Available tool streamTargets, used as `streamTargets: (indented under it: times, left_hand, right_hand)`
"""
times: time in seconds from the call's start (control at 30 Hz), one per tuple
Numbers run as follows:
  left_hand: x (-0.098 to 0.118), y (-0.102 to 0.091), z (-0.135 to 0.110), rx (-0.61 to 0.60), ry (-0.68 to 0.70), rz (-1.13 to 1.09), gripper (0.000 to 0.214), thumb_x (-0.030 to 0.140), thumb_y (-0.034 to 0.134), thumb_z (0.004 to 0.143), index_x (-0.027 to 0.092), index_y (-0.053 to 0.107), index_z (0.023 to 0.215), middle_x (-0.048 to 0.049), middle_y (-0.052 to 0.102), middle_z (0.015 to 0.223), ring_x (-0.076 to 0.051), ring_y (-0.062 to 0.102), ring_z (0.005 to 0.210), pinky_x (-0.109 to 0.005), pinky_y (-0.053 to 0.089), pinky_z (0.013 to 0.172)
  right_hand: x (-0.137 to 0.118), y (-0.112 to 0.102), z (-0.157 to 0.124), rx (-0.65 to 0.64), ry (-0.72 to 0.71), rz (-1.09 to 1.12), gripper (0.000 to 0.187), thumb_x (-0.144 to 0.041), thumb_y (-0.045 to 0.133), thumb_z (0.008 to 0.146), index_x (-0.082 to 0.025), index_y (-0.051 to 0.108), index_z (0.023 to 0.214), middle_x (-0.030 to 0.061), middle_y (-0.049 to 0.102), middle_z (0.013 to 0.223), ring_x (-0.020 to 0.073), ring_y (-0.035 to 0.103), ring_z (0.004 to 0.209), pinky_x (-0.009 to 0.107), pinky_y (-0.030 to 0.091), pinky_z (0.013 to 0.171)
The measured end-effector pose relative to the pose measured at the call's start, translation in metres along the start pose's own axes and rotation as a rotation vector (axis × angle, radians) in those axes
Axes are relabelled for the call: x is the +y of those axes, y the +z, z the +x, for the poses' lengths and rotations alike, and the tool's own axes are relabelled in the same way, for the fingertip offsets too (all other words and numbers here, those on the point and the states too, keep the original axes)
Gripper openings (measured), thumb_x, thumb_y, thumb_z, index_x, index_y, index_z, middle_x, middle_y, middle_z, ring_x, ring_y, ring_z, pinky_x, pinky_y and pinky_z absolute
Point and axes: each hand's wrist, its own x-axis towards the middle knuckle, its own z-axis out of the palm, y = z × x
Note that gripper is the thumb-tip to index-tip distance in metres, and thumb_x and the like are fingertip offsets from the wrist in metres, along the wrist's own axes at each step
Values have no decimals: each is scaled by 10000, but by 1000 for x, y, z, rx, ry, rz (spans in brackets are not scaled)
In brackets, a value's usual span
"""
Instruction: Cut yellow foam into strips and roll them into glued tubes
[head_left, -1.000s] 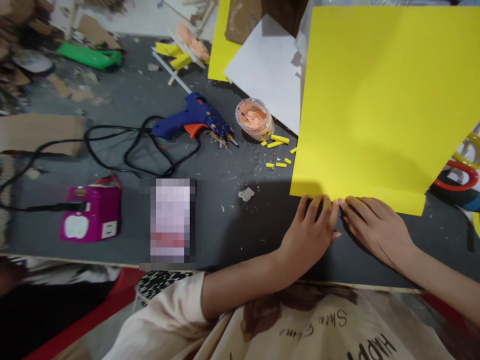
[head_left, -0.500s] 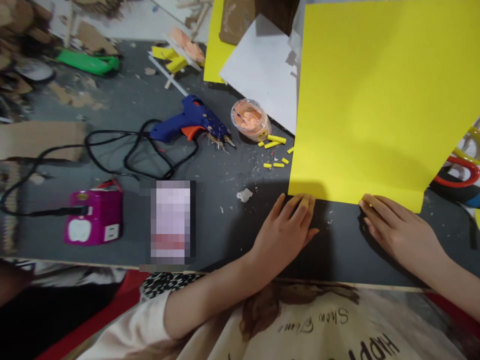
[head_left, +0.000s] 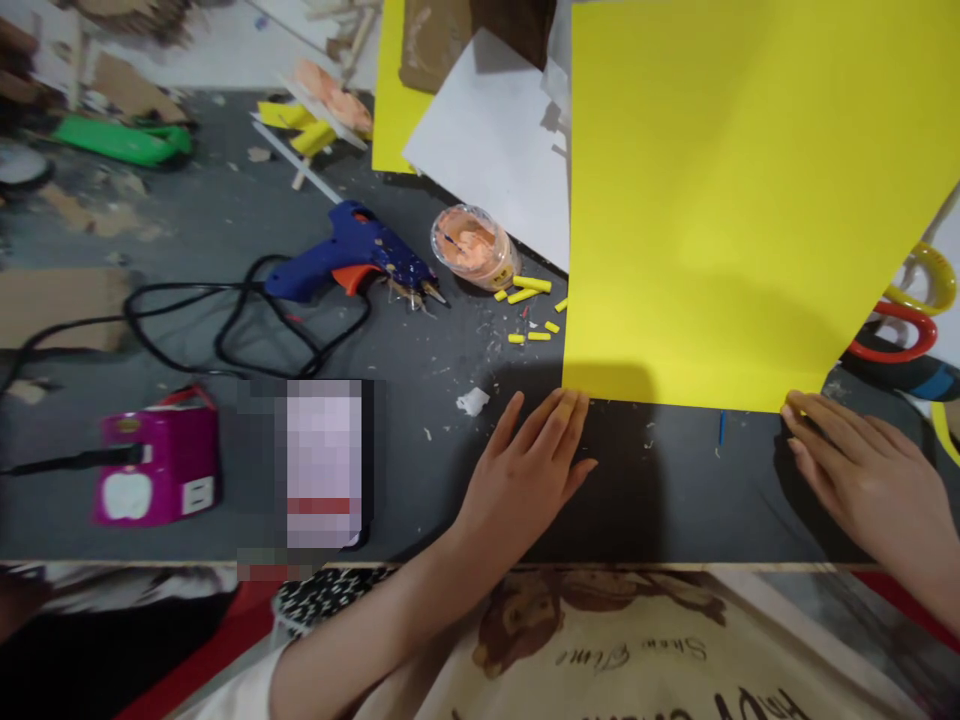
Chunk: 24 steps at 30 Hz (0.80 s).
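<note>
A large yellow sheet point(head_left: 742, 200) lies on the dark grey table point(head_left: 660, 490), its near edge folded flat. My left hand point(head_left: 529, 470) lies flat with fingers stretched out, its fingertips pressing the sheet's near left corner. My right hand point(head_left: 862, 475) also lies flat and open, fingertips on the sheet's near right corner. Neither hand holds anything.
A blue glue gun point(head_left: 352, 255) with a black cord lies left of the sheet, beside an orange-filled clear tub point(head_left: 471, 245) and small yellow scraps point(head_left: 525, 300). A magenta box point(head_left: 154, 465), a white board point(head_left: 502, 150), a green tool point(head_left: 124, 140) and coloured scissors handles point(head_left: 911, 320) lie around.
My two hands have slid apart along the sheet's folded near edge, left hand to the left corner, right hand to the right corner. The fold now lies flat.
</note>
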Motion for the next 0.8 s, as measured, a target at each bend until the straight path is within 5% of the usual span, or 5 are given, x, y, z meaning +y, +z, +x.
streamTargets:
  times: [0.37,0.57,0.63,0.8]
  left_hand:
    - [1,-1,-1,17,16,-16,429,266,413,948,19,535,1278,-146,643,1251,-253,606,1159,-463,401,1073]
    - [2,1,1,54,-6,-17,406,258,431,942,32,564,1252,-136,663,1218,-254,627,1115,-449,410,1067]
    - [4,3,1,64,-2,-10,417,272,446,937,18,568,1245,-154,659,1217,-262,625,1121,-436,437,1044]
    - [6,7,2,67,7,-29,460,310,459,931,-7,559,1250,-195,645,1221,-273,614,1147,-413,470,1028]
  right_hand:
    - [16,11,-21,95,28,19,254,-175,527,896,-53,647,1084,190,657,1224,330,657,1073,401,521,777]
    - [20,19,-29,110,105,170,272,-188,545,881,-58,656,1092,193,662,1210,333,636,1104,446,513,921]
    - [21,19,-27,109,242,339,273,-245,504,905,-107,678,1064,171,680,1177,313,640,1093,463,498,950]
    - [20,11,-5,258,909,1081,279,-330,623,814,-288,680,1084,59,721,1013,225,683,942,388,533,839]
